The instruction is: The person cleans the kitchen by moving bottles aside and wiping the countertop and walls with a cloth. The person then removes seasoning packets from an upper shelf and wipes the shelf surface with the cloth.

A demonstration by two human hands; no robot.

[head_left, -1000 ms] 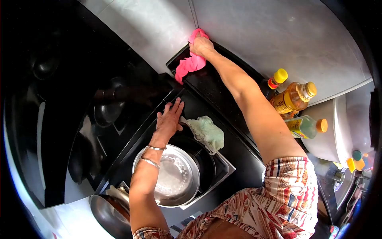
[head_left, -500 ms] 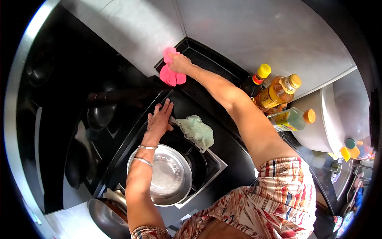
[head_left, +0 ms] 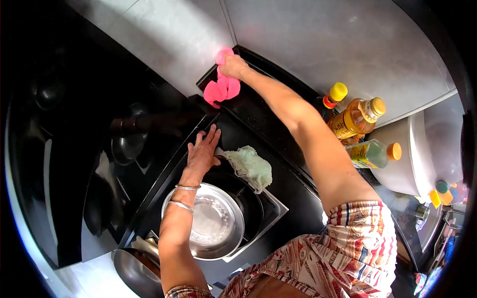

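Note:
My right hand (head_left: 232, 66) is closed on a bright pink cloth (head_left: 226, 88). The bunched cloth lies against the black ledge (head_left: 263, 69) in the corner, at the foot of the pale wall. Lower down, my left hand (head_left: 201, 153) lies with its fingers stretched out on the black stove surface, holding nothing. Beside its thumb is a crumpled pale green cloth (head_left: 252, 169) at the stove's edge. A shiny metal pan (head_left: 212, 226) sits on the burner below my left wrist, partly hidden by my forearm.
Several bottles stand right of my right arm: a dark one with a yellow cap (head_left: 339, 92), an amber oil bottle (head_left: 354, 119) and a clear green-tinted bottle (head_left: 370, 154). Behind them is a white container (head_left: 397, 149). A dark wok (head_left: 134, 273) lies at the lower left.
My right hand has moved up along the ledge toward the wall, drawing the pink cloth with it. My left hand keeps its place on the stove. The view has shifted slightly.

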